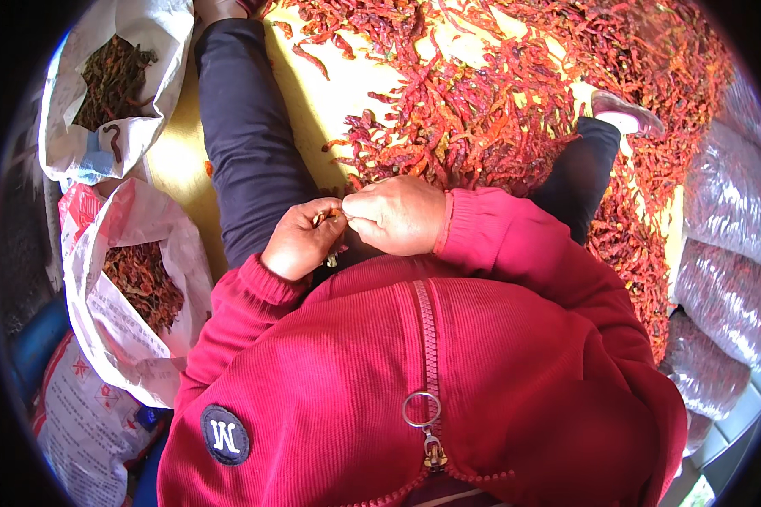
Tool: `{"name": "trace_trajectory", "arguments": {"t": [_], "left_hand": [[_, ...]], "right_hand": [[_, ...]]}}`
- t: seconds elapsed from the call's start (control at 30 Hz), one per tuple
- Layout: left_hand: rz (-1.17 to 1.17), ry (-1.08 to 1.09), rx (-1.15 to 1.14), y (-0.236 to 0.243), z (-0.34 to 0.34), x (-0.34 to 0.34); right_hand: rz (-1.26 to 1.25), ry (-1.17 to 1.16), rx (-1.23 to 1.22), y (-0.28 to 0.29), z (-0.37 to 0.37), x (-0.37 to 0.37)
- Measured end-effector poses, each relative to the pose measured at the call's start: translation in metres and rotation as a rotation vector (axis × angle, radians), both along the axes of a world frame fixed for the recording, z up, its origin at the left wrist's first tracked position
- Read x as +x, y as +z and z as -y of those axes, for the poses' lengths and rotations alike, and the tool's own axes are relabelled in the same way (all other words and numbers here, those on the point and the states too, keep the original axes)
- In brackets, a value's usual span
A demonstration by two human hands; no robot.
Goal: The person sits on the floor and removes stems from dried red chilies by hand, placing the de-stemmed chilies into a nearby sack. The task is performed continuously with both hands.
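Small, pale, dry scraps show at the left hand, poking out by its thumb and below the curled fingers, just above the lap. Too small to tell whether they are stems, husks or bits of pepper. Left hand: mostly closed, loosely cupped round the scraps. Right hand: thumb and forefinger pinched together, meeting the left fingertips; whatever lies between is hidden.

Step in hand, by judgement: picking or trimming at a small piece by fingertip. Next move probably calls for parting the pinch with a light pull, the left hand keeping its scraps gathered.

Just beyond the hands, dried red peppers spread thickly over a yellow sheet, sunlit in patches. The person sits with dark-trousered legs apart around the near edge of the spread.

Left side: an upper white sack with brownish-green dry matter; nearer, a lower white sack with reddish-brown pieces. Right side: filled clear plastic bags in a row, beside pale tiles or panels.
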State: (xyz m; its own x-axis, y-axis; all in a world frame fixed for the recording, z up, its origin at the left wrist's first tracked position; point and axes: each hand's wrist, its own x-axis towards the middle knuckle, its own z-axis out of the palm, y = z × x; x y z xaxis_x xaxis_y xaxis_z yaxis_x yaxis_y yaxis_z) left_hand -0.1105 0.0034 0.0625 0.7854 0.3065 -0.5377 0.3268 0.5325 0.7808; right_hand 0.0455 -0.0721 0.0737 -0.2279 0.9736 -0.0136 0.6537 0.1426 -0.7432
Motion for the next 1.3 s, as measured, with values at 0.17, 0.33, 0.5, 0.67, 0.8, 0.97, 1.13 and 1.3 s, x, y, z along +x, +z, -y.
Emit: {"name": "trace_trajectory", "arguments": {"t": [0.17, 0.33, 0.5, 0.67, 0.8, 0.97, 1.13, 1.3], "left_hand": [[-0.011, 0.038, 0.031, -0.001, 0.009, 0.007], [-0.039, 0.306, -0.267, -0.022, 0.014, 0.006], [0.153, 0.335, -0.377, 0.000, -0.043, -0.040], [0.036, 0.781, -0.130, 0.003, -0.095, -0.137], [-0.302, 1.002, 0.249, -0.022, -0.114, -0.232], [-0.652, 1.182, 0.559, -0.018, -0.120, -0.226], [-0.754, 0.936, 0.780, -0.023, -0.127, -0.239], [-0.958, 0.514, 1.033, -0.028, -0.137, -0.252]], "right_hand": [[-0.007, 0.090, 0.268, 0.015, 0.005, -0.004], [-0.019, 0.197, 0.192, 0.022, 0.005, -0.002], [0.303, 0.054, -0.145, -0.028, 0.034, 0.053], [0.369, -0.060, 0.092, -0.036, -0.019, 0.055], [0.499, -0.005, -0.030, -0.074, -0.079, 0.055], [0.572, -0.061, -0.263, -0.087, -0.070, 0.075], [0.549, 0.015, -0.332, -0.056, -0.005, 0.084], [0.547, -0.088, -0.201, -0.038, 0.049, 0.084]]}}
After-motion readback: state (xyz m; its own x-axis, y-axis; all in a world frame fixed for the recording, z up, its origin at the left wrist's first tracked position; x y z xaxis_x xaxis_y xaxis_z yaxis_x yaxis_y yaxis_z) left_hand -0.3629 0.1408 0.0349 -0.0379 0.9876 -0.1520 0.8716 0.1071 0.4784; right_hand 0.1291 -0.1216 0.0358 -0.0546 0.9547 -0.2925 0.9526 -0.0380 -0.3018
